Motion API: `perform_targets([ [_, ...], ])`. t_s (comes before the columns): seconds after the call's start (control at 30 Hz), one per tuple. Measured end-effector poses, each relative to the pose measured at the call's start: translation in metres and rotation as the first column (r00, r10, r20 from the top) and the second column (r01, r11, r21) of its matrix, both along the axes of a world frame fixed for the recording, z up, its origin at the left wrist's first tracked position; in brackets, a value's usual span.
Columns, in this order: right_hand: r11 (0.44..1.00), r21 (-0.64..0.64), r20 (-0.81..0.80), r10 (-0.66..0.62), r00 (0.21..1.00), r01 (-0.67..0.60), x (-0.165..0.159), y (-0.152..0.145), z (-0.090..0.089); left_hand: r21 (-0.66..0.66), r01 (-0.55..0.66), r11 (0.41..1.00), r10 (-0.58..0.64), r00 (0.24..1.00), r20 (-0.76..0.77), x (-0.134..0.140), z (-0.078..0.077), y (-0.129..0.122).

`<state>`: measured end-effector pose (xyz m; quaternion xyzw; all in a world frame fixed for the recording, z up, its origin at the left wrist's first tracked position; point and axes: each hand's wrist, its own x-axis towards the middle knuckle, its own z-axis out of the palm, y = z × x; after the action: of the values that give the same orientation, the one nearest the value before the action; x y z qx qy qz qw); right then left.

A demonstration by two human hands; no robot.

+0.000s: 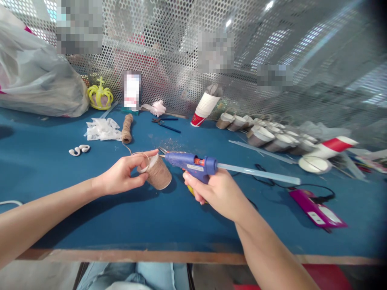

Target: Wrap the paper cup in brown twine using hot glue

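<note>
My left hand (pixel 128 173) grips the rim of a small paper cup (pixel 160 174) wrapped in brown twine, tilted on its side above the table. White material lines the cup's mouth, and a strand of twine runs from it to a twine spool (pixel 127 129) behind. In my right hand (pixel 216 189) is a blue hot glue gun (pixel 184 162), its fingers wrapped around the handle. A long clear glue stick (pixel 260 173) sticks out of its back. The gun's nozzle points left, right at the cup's rim; whether it touches is unclear.
Behind lie white scraps (pixel 102 129), blue-handled pliers (pixel 167 124) and stacked paper cups (pixel 205 106). Several twine-wrapped cups (pixel 261 136) stand at the back right. A purple power strip (pixel 317 209) with a black cord lies right. White earbuds (pixel 79 150) rest at left.
</note>
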<state>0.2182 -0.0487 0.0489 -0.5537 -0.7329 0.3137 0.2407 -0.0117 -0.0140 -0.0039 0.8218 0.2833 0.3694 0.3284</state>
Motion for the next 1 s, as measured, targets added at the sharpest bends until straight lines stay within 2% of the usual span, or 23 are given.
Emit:
perform_targets([
  [0.27,0.993,-0.114,-0.161,0.002,0.987,-0.021,0.008,0.009,0.002,-0.013,-0.027,1.000,0.027,1.000,-0.001,0.000,0.000,0.000],
  [0.33,0.994,-0.101,-0.237,-0.062,0.969,0.039,0.013,0.020,0.000,-0.024,-0.037,0.999,0.037,0.999,0.001,0.000,0.000,0.000],
  [0.4,0.987,-0.040,-0.280,-0.158,0.947,0.153,0.018,0.035,-0.004,-0.038,-0.045,0.998,0.045,0.999,0.001,0.000,-0.001,0.000],
  [0.47,0.965,0.003,-0.269,-0.251,0.930,0.261,0.024,0.053,-0.010,-0.040,-0.044,0.998,0.044,0.999,0.000,0.000,-0.002,0.000],
  [0.5,0.958,-0.031,-0.251,-0.284,0.925,0.286,0.026,0.063,-0.012,-0.037,-0.040,0.999,0.040,0.999,-0.001,-0.001,-0.002,0.000],
  [0.63,0.949,-0.104,-0.194,-0.314,0.929,0.299,0.030,0.095,-0.025,-0.015,-0.030,0.999,0.030,1.000,0.001,-0.001,-0.002,0.000],
  [0.77,0.939,-0.098,-0.096,-0.338,0.936,0.329,0.031,0.120,-0.041,-0.001,-0.029,1.000,0.029,1.000,0.007,0.000,-0.001,-0.001],
  [0.87,0.936,-0.015,0.013,-0.351,0.936,0.351,0.030,0.131,-0.045,0.003,-0.035,0.999,0.035,0.999,0.011,0.000,0.000,-0.002],
  [1.0,0.928,0.199,0.094,-0.340,0.936,0.317,0.011,0.126,-0.026,0.009,-0.029,1.000,0.029,0.999,0.027,0.001,0.000,-0.002],
])
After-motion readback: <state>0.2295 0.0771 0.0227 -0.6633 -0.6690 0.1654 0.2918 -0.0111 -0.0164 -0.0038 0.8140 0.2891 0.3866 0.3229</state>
